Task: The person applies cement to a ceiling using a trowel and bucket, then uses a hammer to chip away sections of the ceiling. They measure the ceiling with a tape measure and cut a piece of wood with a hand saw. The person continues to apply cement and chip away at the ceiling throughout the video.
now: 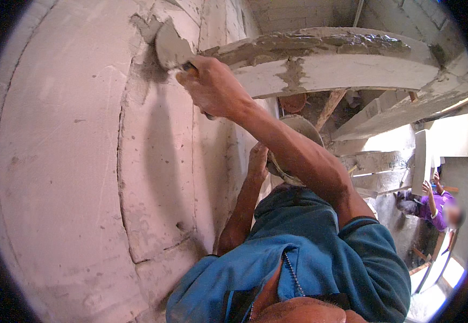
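Note:
My right hand (215, 89) is closed round the handle of a trowel (172, 46). The blade is smeared grey and lies against the pale block wall (72, 134), beside a patch of wet mortar (147, 29). Lower down, my left hand (258, 160) grips the edge of a round, mortar-stained container (304, 128). My right forearm crosses in front of this container, so its contents and much of its shape are hidden.
A curved pale beam (341, 72), topped with grey mortar, runs right from the wall. Below it are a slanting wooden prop (331, 107) and more pale beams (385, 116). At far right, a person in purple (436, 211) has raised hands at a pale upright panel (421, 161).

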Available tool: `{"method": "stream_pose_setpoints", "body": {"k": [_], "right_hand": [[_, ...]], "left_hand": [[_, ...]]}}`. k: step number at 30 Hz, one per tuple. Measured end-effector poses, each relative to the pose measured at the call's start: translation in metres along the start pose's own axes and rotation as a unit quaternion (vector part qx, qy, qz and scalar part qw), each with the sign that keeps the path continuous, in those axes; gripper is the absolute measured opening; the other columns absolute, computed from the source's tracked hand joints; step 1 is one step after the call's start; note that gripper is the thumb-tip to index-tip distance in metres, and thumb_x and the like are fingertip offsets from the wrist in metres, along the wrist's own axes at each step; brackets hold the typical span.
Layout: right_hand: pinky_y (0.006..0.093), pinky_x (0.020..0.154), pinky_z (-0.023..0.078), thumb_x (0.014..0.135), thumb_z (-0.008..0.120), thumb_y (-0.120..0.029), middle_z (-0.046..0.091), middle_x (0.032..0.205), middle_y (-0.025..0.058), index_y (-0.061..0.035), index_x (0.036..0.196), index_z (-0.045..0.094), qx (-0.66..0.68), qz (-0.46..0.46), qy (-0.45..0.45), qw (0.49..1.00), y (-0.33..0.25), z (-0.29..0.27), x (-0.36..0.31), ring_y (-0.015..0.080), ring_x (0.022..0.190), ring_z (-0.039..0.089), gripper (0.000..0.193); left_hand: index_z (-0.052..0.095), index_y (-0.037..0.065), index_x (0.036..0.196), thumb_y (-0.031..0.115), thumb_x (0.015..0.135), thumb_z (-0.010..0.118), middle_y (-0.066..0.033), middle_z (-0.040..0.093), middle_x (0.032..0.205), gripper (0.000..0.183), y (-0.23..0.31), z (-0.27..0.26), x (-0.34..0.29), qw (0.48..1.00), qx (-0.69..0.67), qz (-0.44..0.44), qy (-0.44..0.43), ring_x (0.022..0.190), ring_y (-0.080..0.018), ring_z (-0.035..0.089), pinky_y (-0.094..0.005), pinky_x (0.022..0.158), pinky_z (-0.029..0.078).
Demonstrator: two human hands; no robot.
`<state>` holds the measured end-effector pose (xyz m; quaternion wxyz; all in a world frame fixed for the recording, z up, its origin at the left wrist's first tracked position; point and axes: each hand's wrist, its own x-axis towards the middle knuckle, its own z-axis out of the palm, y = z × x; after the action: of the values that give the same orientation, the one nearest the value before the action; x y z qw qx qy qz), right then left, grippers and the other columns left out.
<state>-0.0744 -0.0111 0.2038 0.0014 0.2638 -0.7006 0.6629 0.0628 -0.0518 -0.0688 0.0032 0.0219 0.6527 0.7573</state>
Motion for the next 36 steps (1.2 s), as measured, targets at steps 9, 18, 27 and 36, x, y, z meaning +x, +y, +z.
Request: {"method": "stream_pose_setpoints", "body": {"k": [9,18,27,36], "right_hand": [[0.0388,0.087,0.049,0.095,0.061,-0.023,0.065,0.104,0.0225,0.0024,0.125,0.054,-0.041,-0.108,0.011,0.993,-0.022,-0.056,-0.066,0.0316,0.098,0.063,0.040],[0.0354,0.074,0.052,0.093,0.065,-0.036,0.067,0.093,0.0093,-0.0047,0.107,0.064,0.048,0.500,-0.168,0.848,0.096,-0.240,-0.262,0.0191,0.080,0.063,0.035],[0.0523,0.072,0.054,0.091,0.058,-0.025,0.068,0.088,0.0207,-0.0032,0.100,0.061,-0.385,0.200,-0.266,0.861,0.224,-0.203,-0.258,0.0395,0.084,0.068,0.024],[0.0520,0.070,0.055,0.091,0.055,-0.021,0.066,0.092,0.0170,-0.0078,0.104,0.062,-0.384,0.158,-0.364,0.833,0.252,-0.166,-0.284,0.0392,0.087,0.067,0.020]], "left_hand": [[0.055,-0.004,0.131,0.031,0.098,0.057,-0.0093,0.062,0.123,0.047,0.009,0.013,0.013,0.999,0.010,-0.032,0.021,0.109,-0.0185,0.059,-0.0326,0.095,0.046],[0.060,-0.004,0.126,0.033,0.097,0.060,-0.0095,0.066,0.116,0.047,0.060,0.042,0.034,0.964,0.099,-0.204,0.140,0.103,-0.0168,0.061,-0.0310,0.092,0.048],[0.067,-0.004,0.116,0.038,0.095,0.062,-0.0125,0.070,0.105,0.047,0.079,0.077,0.069,0.937,0.301,-0.164,0.067,0.093,-0.0163,0.064,-0.0304,0.086,0.049],[0.069,0.001,0.115,0.040,0.094,0.063,-0.0150,0.071,0.103,0.044,0.080,0.102,0.077,0.946,0.295,-0.066,0.117,0.095,-0.0215,0.066,-0.0328,0.088,0.048]]}}
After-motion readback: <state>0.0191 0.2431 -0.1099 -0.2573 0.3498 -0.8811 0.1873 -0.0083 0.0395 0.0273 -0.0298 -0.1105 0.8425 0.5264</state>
